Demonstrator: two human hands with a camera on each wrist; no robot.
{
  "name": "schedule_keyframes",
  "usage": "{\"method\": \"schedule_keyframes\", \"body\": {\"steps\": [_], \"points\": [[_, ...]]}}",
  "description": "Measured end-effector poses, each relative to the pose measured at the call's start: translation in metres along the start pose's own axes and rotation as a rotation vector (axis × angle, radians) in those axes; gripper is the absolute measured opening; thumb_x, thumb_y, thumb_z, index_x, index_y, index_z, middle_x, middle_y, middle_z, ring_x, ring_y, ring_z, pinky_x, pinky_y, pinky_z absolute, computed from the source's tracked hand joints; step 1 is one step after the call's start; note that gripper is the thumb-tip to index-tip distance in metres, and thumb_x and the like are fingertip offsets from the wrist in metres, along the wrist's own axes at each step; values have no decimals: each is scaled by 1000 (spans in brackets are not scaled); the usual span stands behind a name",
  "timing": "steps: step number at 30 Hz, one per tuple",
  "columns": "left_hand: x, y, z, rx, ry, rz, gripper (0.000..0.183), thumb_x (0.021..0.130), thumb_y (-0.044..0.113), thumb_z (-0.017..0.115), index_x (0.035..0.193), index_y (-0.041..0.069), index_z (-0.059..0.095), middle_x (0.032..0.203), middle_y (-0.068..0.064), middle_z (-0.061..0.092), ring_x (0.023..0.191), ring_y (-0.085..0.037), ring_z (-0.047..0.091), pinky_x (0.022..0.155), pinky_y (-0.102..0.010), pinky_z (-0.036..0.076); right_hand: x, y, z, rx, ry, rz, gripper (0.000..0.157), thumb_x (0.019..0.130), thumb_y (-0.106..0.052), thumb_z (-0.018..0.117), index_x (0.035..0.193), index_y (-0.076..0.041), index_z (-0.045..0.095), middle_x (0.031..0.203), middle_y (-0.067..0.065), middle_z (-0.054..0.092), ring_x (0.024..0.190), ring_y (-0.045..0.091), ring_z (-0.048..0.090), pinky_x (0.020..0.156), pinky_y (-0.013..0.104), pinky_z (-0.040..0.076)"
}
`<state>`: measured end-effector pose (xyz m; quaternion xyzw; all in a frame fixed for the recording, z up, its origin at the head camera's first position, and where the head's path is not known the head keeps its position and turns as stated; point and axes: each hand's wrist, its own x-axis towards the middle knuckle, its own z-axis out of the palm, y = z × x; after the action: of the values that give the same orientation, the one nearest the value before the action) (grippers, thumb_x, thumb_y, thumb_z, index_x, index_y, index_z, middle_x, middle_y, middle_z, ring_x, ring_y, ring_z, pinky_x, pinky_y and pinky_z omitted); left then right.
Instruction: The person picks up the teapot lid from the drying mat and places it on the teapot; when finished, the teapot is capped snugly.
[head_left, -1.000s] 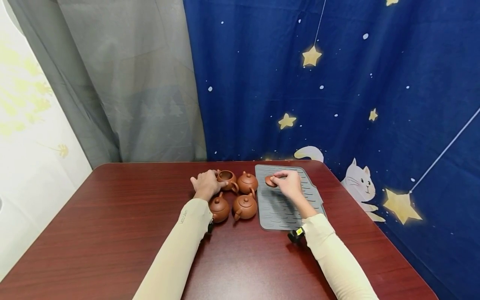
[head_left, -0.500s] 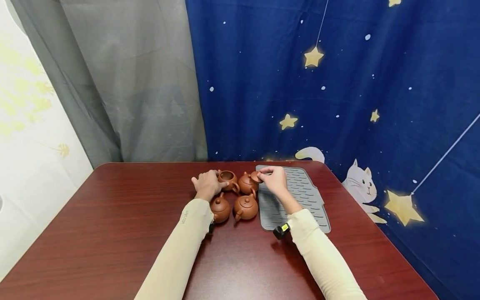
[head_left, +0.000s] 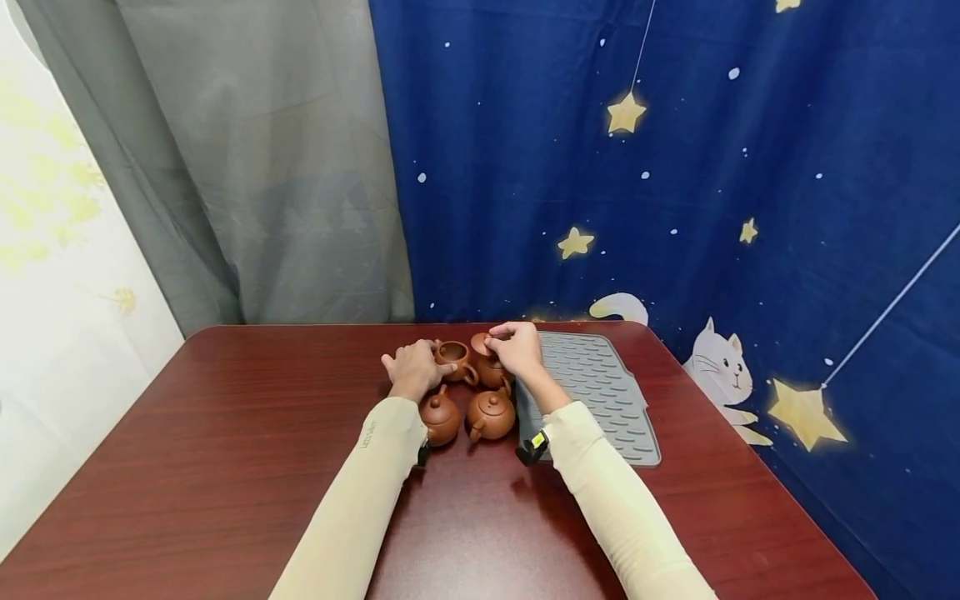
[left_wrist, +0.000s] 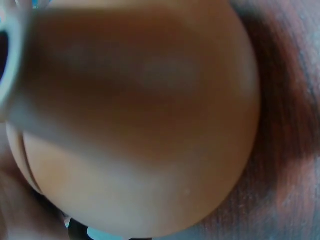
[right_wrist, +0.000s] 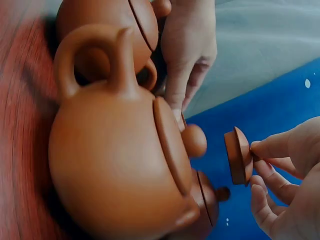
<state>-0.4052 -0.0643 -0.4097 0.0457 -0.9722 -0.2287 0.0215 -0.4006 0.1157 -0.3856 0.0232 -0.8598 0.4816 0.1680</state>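
Observation:
My left hand (head_left: pixel 414 367) grips a lidless brown clay teapot (head_left: pixel 467 362) at the back left of a cluster, thumb across its front. With thumb and fingertips my right hand (head_left: pixel 519 348) pinches the knob of a round brown lid (right_wrist: pixel 239 155). The lid hangs in the air, overlapping the lidded back right teapot (head_left: pixel 491 373) in the head view. Its inner rim faces the teapots in the right wrist view. Two more lidded teapots stand in front, one left (head_left: pixel 440 419) and one right (head_left: pixel 491 415). A blurred teapot body (left_wrist: pixel 150 190) and its spout fill the left wrist view.
A grey ridged mat (head_left: pixel 600 392) lies right of the teapots, partly under the right forearm. All stand on a dark red wooden table (head_left: pixel 247 433). Behind its far edge hang a grey curtain (head_left: pixel 300 208) and a blue star-patterned curtain (head_left: pixel 510 208).
My right hand has carried the lid leftward from over the mat to above the back right teapot, close to the lidless one. My left hand has stayed on its teapot.

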Motion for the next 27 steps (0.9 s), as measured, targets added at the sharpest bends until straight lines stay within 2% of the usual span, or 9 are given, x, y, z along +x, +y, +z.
{"method": "schedule_keyframes", "body": {"steps": [6, 13, 22, 27], "points": [[1, -2, 0, -4, -6, -19, 54, 85, 49, 74, 130, 20, 66, 123, -9, 66, 117, -35, 53, 102, -56, 23, 1, -8, 15, -26, -31, 13, 6, 83, -16, 81, 88, -12, 80, 84, 1, 74, 78, 18, 68, 73, 34, 53], [-1, -1, -2, 3, -7, -8, 56, 86, 49, 74, 133, 20, 64, 127, -11, 64, 118, -35, 52, 102, -56, 24, 6, -11, 31, -42, -53, 14, 5, 83, -15, 81, 86, -11, 80, 83, 1, 74, 81, 20, 67, 74, 33, 52], [-2, -2, -3, -7, -4, -9, 56, 86, 48, 75, 132, 19, 65, 126, -9, 65, 119, -34, 52, 103, -56, 23, 15, -14, 50, -147, -65, 27, 4, 81, -18, 83, 83, -15, 81, 88, 0, 76, 98, 25, 66, 88, 35, 51], [0, -2, -1, -9, -9, -5, 58, 85, 48, 75, 134, 19, 63, 128, -12, 64, 119, -35, 51, 102, -56, 23, 16, -15, 55, -151, -100, 46, 4, 82, -17, 82, 85, -15, 81, 93, 1, 75, 107, 29, 59, 93, 37, 48]]}}
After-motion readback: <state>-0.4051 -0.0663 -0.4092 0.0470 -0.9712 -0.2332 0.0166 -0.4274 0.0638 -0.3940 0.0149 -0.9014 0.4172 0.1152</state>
